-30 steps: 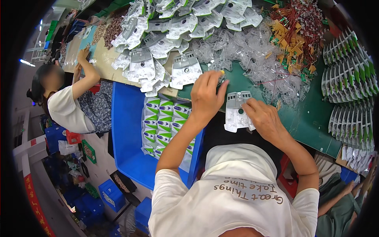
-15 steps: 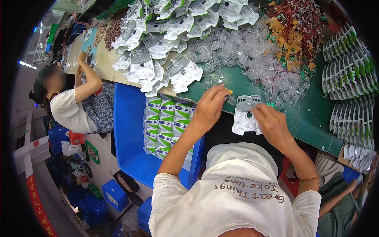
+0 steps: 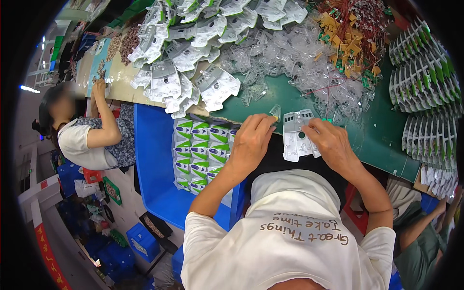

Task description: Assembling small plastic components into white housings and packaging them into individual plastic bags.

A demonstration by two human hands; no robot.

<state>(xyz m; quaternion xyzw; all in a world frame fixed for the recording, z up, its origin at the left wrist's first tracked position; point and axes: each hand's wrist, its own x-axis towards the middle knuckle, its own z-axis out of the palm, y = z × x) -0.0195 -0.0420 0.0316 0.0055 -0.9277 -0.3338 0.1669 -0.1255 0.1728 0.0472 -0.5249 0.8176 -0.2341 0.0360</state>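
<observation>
My right hand (image 3: 332,144) grips a white plastic backing card (image 3: 297,140) at the near edge of the green table (image 3: 372,135). My left hand (image 3: 253,137) pinches a small clear plastic blister piece (image 3: 275,112) just left of the card's top. Behind both hands lies a heap of clear blister shells (image 3: 290,58). A pile of white backing cards (image 3: 193,53) covers the table to the back left.
A blue bin (image 3: 154,169) at my left holds stacked green-and-white packs (image 3: 198,152). Red-wired yellow parts (image 3: 348,34) lie at the back. Rows of finished packs (image 3: 425,92) fan along the right. One person sits at the left (image 3: 92,135), another at lower right (image 3: 415,237).
My left hand has come down from the blister heap toward the card, now holding a clear piece. The card and my right hand have shifted slightly nearer me.
</observation>
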